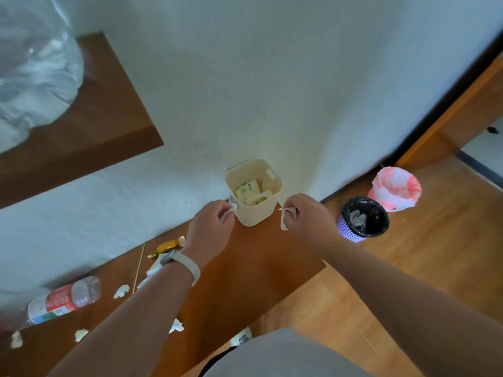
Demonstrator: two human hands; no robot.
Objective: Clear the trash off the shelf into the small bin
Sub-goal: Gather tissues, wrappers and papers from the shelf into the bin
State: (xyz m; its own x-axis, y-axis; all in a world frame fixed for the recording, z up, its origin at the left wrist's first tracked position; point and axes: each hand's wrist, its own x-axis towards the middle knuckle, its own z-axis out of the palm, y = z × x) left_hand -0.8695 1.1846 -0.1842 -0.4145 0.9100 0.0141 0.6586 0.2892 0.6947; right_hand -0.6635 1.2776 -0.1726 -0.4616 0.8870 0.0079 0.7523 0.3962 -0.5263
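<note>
Pink-bagged bin (396, 189) on wooden floor (435, 254), upper shelf (109, 110) above.

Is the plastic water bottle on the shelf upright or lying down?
Lying down. The plastic water bottle rests on its side on the brown shelf, its red label facing up, among scattered paper scraps.

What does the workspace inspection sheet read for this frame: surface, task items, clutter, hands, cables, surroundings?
Surface: brown wooden shelf against a white wall.
Task items: small cream bin at the shelf's far end, packets inside; paper scraps lie loose.
Clutter: plastic bottle on its side, gold candy wrapper, thin stick.
Hands: left hand and right hand each pinch a white scrap beside the bin.
Cables: nothing seen.
Surroundings: two lined floor baskets, wood floor.
</note>
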